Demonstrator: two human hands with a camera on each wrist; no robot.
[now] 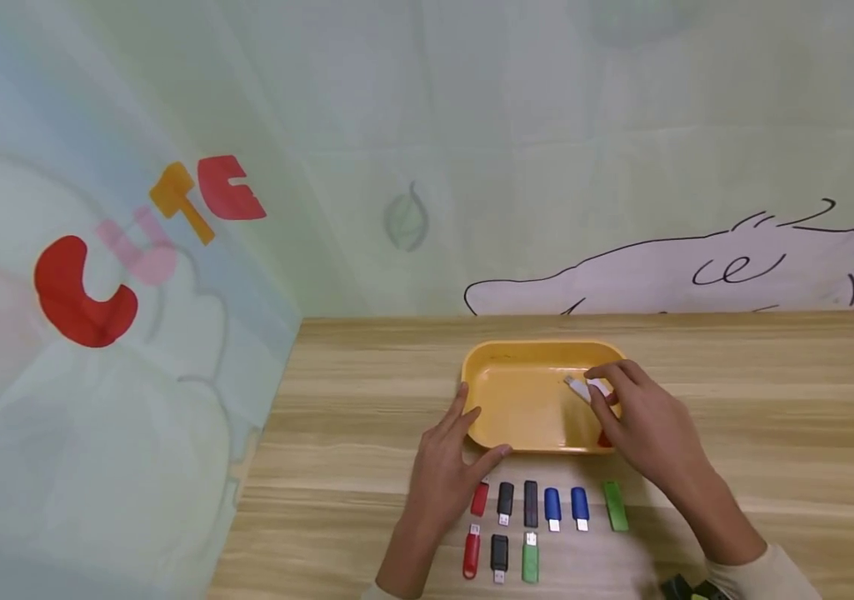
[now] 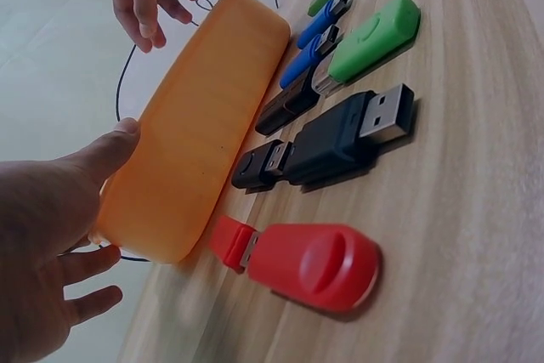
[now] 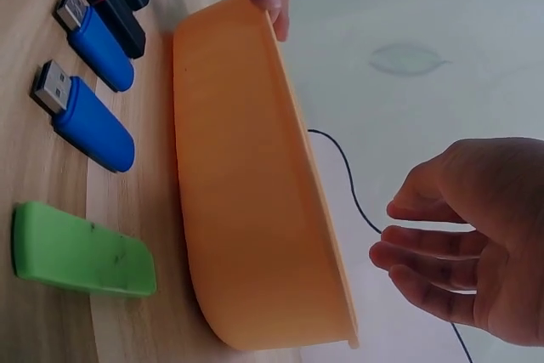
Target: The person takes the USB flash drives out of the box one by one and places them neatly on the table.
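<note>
While left hand [image 1: 441, 471], ungripping, touches yellow tray [image 1: 520, 408] at left near corner, right hand [image 1: 647, 425] hovers, grasping nothing visible, above white stick [image 1: 578, 388]; blue sticks [image 1: 580, 505] lie nearer.

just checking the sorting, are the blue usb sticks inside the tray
No, in the head view the blue USB sticks lie on the wooden table, outside the yellow tray.

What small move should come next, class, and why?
Probably lower the right hand and pinch the white USB stick: that hand seems empty above the tray, which the left hand touches, and coloured sticks lie in rows on the table.
</note>
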